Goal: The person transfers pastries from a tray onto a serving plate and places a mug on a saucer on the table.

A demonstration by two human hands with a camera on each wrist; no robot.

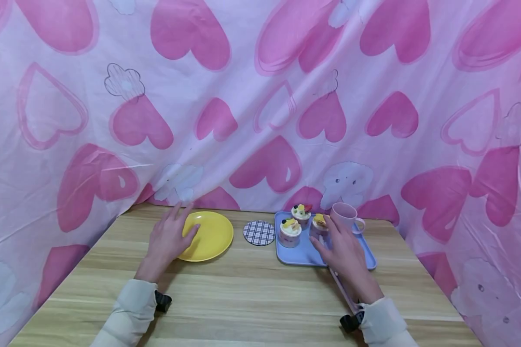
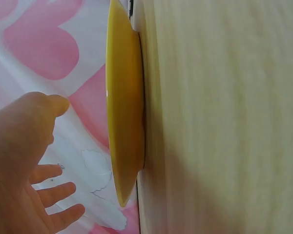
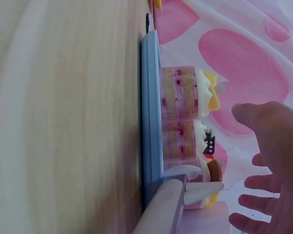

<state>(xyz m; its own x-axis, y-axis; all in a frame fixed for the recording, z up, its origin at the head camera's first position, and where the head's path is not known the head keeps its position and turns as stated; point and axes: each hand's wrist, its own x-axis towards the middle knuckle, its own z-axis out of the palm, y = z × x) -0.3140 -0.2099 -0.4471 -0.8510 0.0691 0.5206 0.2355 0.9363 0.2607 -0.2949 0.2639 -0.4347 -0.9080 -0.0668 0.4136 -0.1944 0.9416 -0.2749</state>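
Observation:
My left hand point(image 1: 170, 236) hovers over the left side of a yellow plate point(image 1: 212, 236), fingers and thumb spread. In the left wrist view, a gap separates that hand point(image 2: 27, 161) from the plate point(image 2: 124, 102). My right hand point(image 1: 345, 248) is above a blue tray point(image 1: 304, 258), loosely bent, with nothing in its fingers. Three cream-topped cup cakes stand on this tray, the nearest being a cake with yellow fruit point(image 1: 290, 233). Under the right hand, a long pale pink utensil with whitish prongs point(image 3: 202, 190) slants across the tray's front edge; the hand partly hides it in the head view.
A pink mug point(image 1: 344, 212) stands at the tray's back right, its handle facing right. Between plate and tray lies a round checked coaster point(image 1: 258, 233). A pink heart-print curtain point(image 1: 260, 120) hangs behind and beside the wooden table point(image 1: 243, 303).

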